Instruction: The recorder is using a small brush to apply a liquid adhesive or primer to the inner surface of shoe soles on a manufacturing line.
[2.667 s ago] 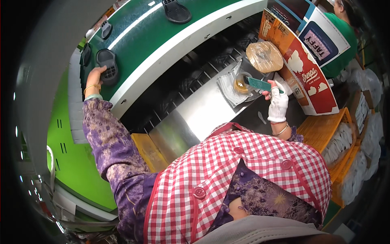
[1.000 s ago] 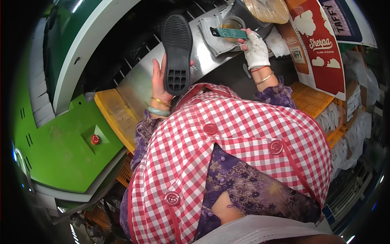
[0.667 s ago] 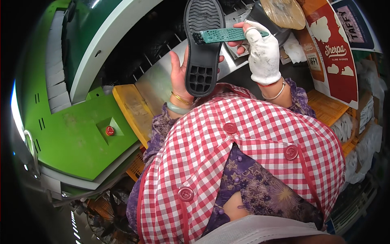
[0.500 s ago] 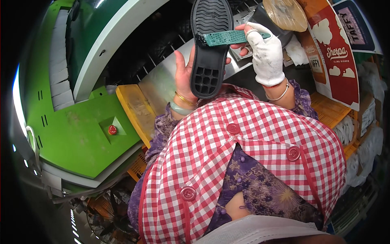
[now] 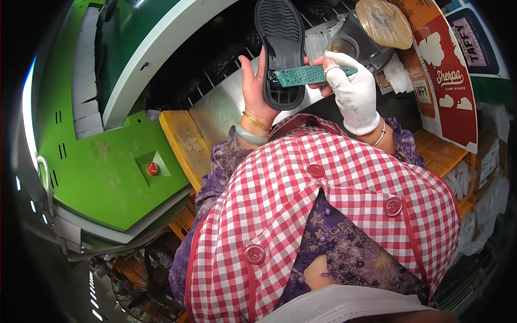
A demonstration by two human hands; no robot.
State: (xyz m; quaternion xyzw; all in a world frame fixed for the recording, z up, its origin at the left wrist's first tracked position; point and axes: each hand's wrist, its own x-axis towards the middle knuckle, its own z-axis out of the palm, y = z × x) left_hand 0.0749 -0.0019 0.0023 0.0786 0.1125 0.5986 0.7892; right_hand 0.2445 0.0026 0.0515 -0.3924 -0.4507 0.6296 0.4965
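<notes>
Green machine (image 5: 107,188) left, red panel (image 5: 444,75) right; over our metal table (image 5: 222,103), our left hand (image 5: 255,99) cradles a black sole (image 5: 281,35), our gloved right hand (image 5: 354,96) pinches a green brush (image 5: 304,76) partly covering it.

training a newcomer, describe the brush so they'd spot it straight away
Find the checked apron. Above it in the picture, the white-gloved right hand holds the brush over a black shoe sole. It is flat, textured and green, unlike the black sole and the white glove.
</notes>
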